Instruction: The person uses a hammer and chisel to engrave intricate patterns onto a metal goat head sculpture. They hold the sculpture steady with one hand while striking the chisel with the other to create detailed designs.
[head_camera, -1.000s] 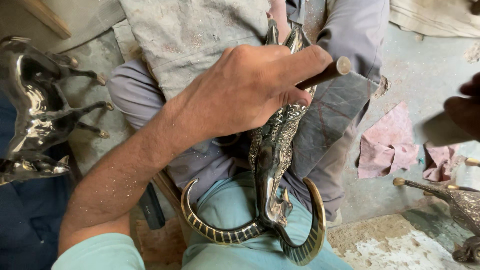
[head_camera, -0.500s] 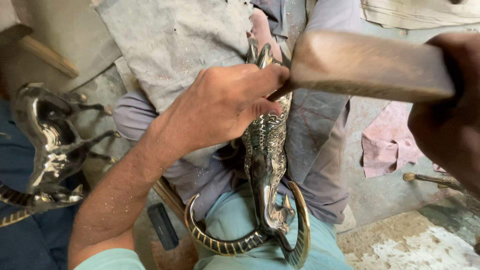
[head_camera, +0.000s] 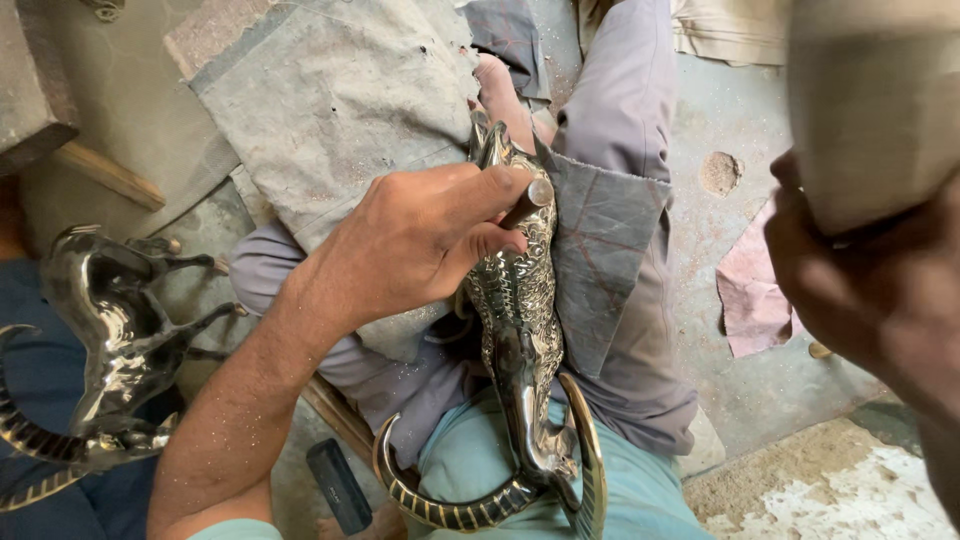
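Left hand pins a punch on the metal goat in my lap, right hand holds a mallet up close to the camera.

At far left I see a second metal animal figure (head_camera: 105, 350) lying on the floor, well apart from the work. My left hand (head_camera: 420, 245) has its grip closed around a short metal punch (head_camera: 528, 200), whose tip rests on the patterned body of the horned goat figure (head_camera: 520, 330). That figure lies along my lap on a grey cloth (head_camera: 600, 240), horns curling near me. A dark small tool (head_camera: 338, 485) lies on the floor by my left forearm. At right, my right hand (head_camera: 870, 290), blurred, grips a wooden mallet (head_camera: 875, 100) raised above and right of the figure. A pink rag (head_camera: 750, 290) lies on the floor beneath it.
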